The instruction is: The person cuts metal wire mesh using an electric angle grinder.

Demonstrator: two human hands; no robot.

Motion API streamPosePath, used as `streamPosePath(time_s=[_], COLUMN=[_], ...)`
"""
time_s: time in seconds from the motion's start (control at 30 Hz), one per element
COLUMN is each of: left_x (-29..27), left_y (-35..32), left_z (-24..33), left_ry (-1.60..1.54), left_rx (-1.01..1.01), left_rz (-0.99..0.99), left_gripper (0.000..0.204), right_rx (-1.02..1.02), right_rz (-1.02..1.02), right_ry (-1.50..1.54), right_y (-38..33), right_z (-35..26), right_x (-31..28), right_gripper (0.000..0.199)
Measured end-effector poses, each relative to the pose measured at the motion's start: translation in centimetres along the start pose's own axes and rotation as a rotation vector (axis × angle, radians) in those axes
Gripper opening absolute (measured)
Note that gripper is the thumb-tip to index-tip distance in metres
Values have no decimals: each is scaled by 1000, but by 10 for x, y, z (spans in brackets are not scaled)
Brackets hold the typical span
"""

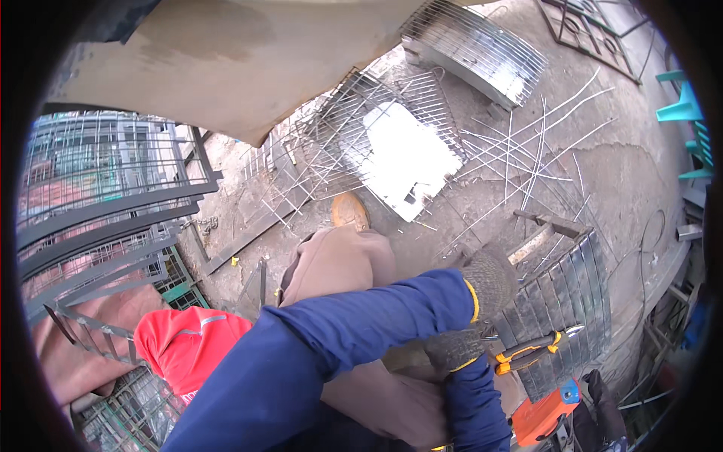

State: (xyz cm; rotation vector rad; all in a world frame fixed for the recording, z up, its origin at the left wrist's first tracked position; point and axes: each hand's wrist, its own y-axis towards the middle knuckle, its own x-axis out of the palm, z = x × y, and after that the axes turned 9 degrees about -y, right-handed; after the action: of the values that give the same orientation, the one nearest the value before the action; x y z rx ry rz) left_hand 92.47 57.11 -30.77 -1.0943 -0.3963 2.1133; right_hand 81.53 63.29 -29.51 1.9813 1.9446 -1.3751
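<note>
My left arm in a blue sleeve reaches across to the right. My left hand (489, 280), in a grey knit glove with a yellow cuff, is closed in a rounded shape beside a rusty, pale metal bar (532, 245). Just below it, my right hand (455, 350), gloved alike, is also curled closed. What either hand holds is hidden by the gloves and sleeve. Right of them stands a slatted metal bench (584, 290). On its slats lie pliers (531, 352) with yellow and black handles, jaws pointing right.
An orange tool case (544, 416) sits below the pliers. Loose metal rods (527, 162) are strewn on the ground ahead, by a wire grid (339, 120) and a white panel (410, 154). Stacked wire-mesh frames (113, 207) and red cloth (192, 343) are at left. Teal plastic chairs (681, 105) stand far right.
</note>
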Motion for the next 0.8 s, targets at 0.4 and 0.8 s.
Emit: streamPosePath(time_s=[0.4,0.8], left_x=[-86,72], left_y=[-167,-205], left_z=[-161,-403], left_ry=[-538,-420], left_rx=[-245,-926], left_rz=[938,874], left_gripper=[46,63], right_rx=[35,167], right_rz=[203,249], right_ry=[-167,-250], right_y=[15,18], right_z=[-38,-37], right_x=[-21,-5], right_gripper=[32,29])
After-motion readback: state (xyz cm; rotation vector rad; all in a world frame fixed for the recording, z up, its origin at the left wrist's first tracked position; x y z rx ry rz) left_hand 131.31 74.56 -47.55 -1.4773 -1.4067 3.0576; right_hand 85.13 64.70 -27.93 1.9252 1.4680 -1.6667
